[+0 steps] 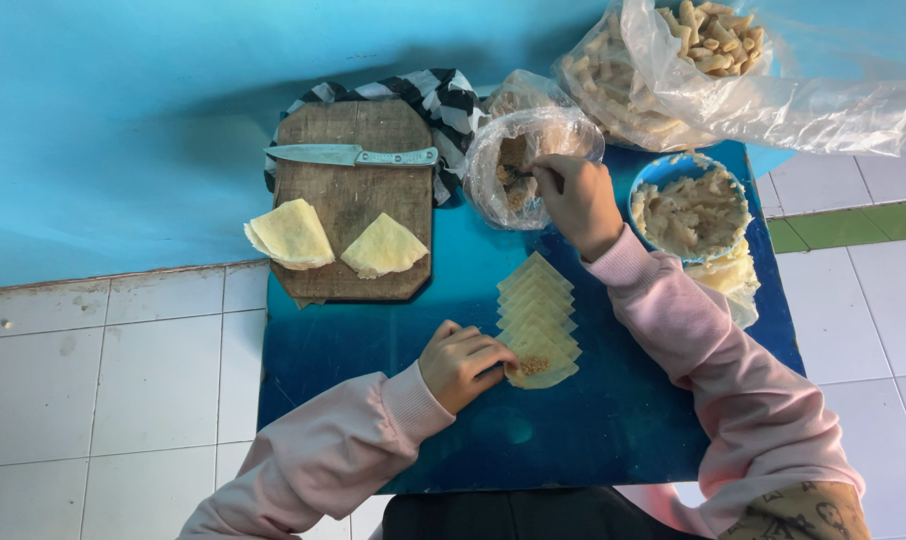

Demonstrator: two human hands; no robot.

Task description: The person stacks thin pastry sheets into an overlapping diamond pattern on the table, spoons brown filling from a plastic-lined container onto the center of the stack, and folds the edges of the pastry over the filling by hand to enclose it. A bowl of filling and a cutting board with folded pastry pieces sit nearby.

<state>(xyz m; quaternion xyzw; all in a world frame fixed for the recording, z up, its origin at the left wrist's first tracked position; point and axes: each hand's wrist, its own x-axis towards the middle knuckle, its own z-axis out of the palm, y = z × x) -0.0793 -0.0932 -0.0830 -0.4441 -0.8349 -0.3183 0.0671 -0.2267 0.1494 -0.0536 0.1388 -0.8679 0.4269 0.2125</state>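
A row of several pale yellow wrappers lies overlapped on the blue table. The nearest wrapper carries a small dab of brown filling. My left hand rests curled on the table with its fingertips touching that wrapper's left edge. My right hand reaches into a plastic-lined bowl of brown filling, fingers pinched on what looks like a small spoon. Both arms wear pink sleeves.
A wooden cutting board holds a knife and two stacks of folded wrappers. A blue bowl of finished rolled pieces stands at right, with plastic bags of more pieces behind. White floor tiles surround the table.
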